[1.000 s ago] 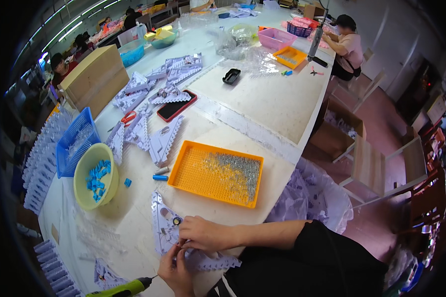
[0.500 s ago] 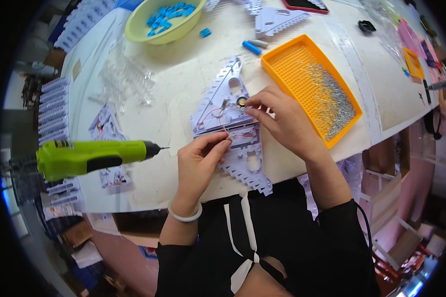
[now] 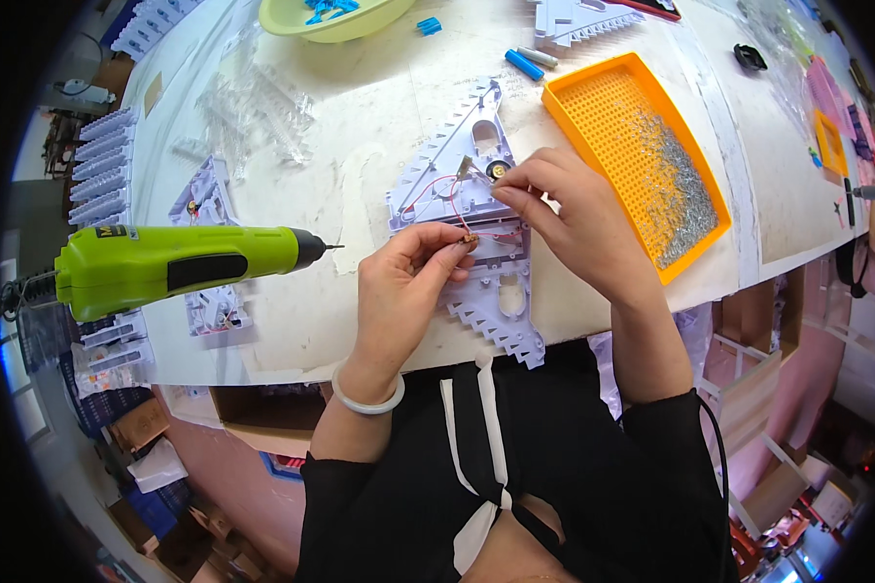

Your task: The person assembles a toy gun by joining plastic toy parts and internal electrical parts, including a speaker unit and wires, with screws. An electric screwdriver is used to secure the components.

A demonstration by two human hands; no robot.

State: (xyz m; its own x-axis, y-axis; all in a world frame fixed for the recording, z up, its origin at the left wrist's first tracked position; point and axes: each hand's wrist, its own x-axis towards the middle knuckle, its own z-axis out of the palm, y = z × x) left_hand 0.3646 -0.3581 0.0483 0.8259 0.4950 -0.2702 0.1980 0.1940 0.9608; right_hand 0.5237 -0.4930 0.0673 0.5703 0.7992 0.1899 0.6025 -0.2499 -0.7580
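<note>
A pale lavender toothed plastic housing (image 3: 437, 160) lies on the table before me, with a second toothed section (image 3: 525, 328) adjoining its near side. Thin red wires (image 3: 454, 201) loop over the housing. Between thumb and forefinger, my left hand (image 3: 403, 287) pinches a small brown circuit board (image 3: 470, 239) just above the seam. My right hand (image 3: 578, 219) has its thumb and forefinger closed beside a round black part with a gold-coloured centre (image 3: 498, 169). What those fingertips grip, if anything, is too small to make out.
A green electric screwdriver (image 3: 180, 264) hangs at left, its bit pointing right. An orange tray (image 3: 593, 97) of screws stands at right. Farther off are a blue cylinder (image 3: 524, 65), a yellow bowl (image 3: 360, 24) of blue pieces and clear plastic pieces (image 3: 253, 117). More housings (image 3: 209, 194) lie left.
The view has shifted, and the bowl sits higher in it. My left fingers have moved slightly right, and the brown board now shows at their tips. My right hand stays beside the round part.
</note>
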